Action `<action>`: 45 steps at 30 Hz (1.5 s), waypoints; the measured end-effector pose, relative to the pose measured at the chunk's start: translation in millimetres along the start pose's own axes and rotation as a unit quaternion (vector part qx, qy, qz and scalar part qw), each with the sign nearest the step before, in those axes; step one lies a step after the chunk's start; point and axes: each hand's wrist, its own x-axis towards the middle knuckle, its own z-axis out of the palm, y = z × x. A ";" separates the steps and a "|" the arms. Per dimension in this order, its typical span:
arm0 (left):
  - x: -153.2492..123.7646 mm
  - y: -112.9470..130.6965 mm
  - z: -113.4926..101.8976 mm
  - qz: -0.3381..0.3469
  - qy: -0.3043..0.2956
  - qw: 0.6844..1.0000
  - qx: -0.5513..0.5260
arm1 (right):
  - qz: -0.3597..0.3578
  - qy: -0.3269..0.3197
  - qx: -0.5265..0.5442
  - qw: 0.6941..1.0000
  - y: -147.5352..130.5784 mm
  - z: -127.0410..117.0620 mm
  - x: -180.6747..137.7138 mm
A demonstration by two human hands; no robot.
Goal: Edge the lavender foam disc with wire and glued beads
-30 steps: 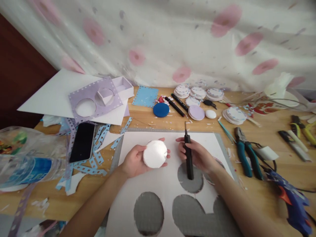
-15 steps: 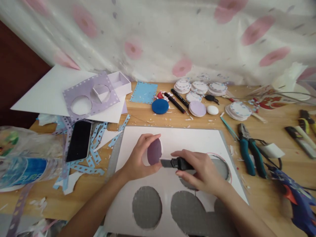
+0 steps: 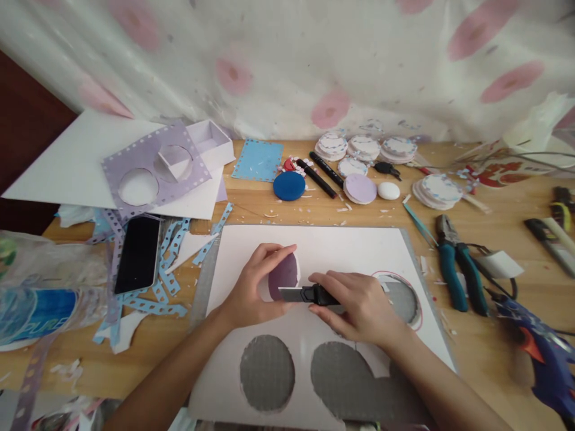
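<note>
My left hand (image 3: 251,287) is closed round a foam disc (image 3: 284,274), held on edge with its purple face turned toward my right hand. My right hand (image 3: 359,305) grips a black craft knife (image 3: 309,294) lying sideways, its blade pointing left and touching the disc's lower edge. Both hands hover over a white foam sheet (image 3: 332,251) with several round holes cut out of it, which lies on a grey cutting mat (image 3: 267,371).
A black phone (image 3: 138,252) and blue paper strips (image 3: 173,281) lie left. Teal pliers (image 3: 458,263) and a blue glue gun (image 3: 539,353) lie right. Stacks of trimmed discs (image 3: 363,149), a blue disc (image 3: 290,185), markers (image 3: 317,178) and a purple sheet (image 3: 153,170) sit behind.
The disc was flipped from its white face to its purple face. The knife swung from upright to sideways and its blade came to the disc's lower edge.
</note>
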 end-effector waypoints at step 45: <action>-0.7 -2.5 -2.4 -0.008 -0.024 0.998 -0.049 | -0.001 0.036 -0.049 0.998 -0.5 1.7 0.4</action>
